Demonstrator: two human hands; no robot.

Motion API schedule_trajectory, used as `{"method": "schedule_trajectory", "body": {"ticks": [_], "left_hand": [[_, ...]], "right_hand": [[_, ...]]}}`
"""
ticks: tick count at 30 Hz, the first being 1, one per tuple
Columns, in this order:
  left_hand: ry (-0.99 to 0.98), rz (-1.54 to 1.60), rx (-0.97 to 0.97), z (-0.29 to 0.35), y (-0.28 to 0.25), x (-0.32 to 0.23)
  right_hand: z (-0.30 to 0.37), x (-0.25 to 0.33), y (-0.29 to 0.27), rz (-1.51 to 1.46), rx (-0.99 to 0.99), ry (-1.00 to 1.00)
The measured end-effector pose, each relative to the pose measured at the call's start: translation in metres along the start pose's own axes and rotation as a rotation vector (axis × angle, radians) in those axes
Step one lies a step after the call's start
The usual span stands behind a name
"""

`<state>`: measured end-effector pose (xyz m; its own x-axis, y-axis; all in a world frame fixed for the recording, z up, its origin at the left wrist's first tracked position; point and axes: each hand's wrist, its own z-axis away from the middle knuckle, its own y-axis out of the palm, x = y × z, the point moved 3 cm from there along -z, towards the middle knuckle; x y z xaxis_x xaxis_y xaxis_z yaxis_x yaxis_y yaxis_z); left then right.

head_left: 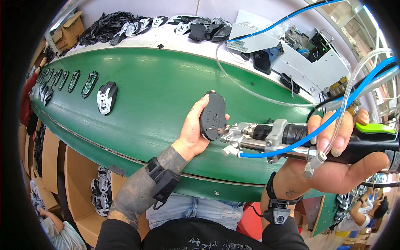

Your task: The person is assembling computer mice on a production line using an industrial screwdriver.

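My left hand (192, 135) is wrapped round a black computer mouse (213, 110), its underside turned up above the green work surface. Around the handle of a power screwdriver (285, 134) my right hand (333, 146) is closed; the tool lies nearly level, with a black body, a green lever and metal fittings. Its thin tip reaches the lower right end of the mouse's underside. A blue air hose (308, 135) and a clear tube run from the tool's front past my right fingers.
On the green belt (154, 96) to the left lie a white-and-black mouse shell (107, 98) and a row of circuit boards (89, 84). A white shelf bears black parts (110, 27) and an open machine (308, 54). Cardboard boxes (79, 187) stand below. Other people work at both sides.
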<state>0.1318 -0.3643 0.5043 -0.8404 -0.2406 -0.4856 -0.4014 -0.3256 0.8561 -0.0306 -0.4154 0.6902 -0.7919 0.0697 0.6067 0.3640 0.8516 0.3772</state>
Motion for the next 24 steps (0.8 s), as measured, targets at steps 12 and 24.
{"method": "schedule_trajectory", "body": {"ticks": [12, 24], "left_hand": [[0.047, 0.053, 0.058, 0.003, 0.004, 0.005], [0.134, 0.048, -0.084, -0.005, -0.006, -0.020]], "right_hand": [[0.001, -0.011, 0.011, -0.069, 0.079, 0.045], [-0.007, 0.010, -0.009, 0.089, -0.026, -0.020]]}}
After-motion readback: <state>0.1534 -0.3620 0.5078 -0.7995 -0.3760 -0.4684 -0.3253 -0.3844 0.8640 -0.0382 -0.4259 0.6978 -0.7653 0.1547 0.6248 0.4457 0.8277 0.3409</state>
